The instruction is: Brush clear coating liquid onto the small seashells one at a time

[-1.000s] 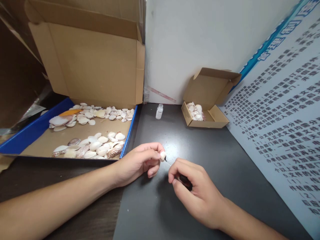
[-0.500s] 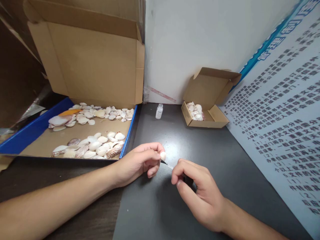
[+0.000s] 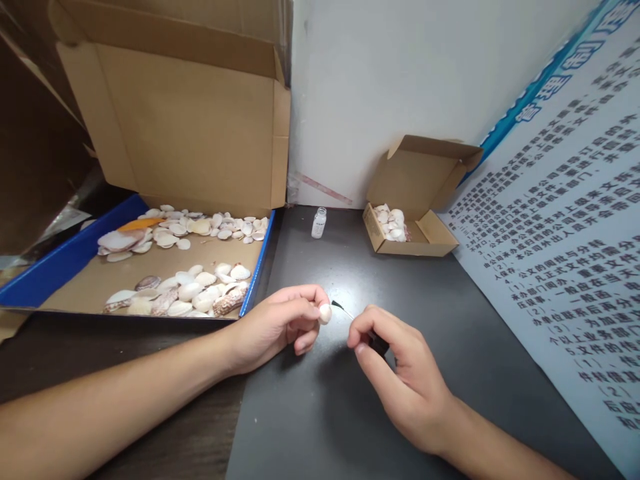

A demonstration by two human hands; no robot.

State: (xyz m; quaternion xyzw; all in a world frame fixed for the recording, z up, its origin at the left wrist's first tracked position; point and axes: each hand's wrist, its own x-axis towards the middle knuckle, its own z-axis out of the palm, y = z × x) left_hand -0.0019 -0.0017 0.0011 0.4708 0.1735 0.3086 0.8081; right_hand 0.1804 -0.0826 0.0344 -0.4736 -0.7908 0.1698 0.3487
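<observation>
Shell (image 3: 325, 314), mid-frame, is pinched in the half-curled left hand (image 3: 287, 321); the right hand (image 3: 407, 383), fingers closed around a brush (image 3: 337, 305), has swung its dark tip from the shell's lower edge to its upper right, seemingly working another side. Vial (image 3: 319, 224) upper centre.

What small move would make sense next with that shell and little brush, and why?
Probably a light stroke of the small brush across the shell: the left hand pinches the shell at its fingertips, and the right hand holds the brush with its dark tip close beside it. I can't tell whether they touch.
</observation>
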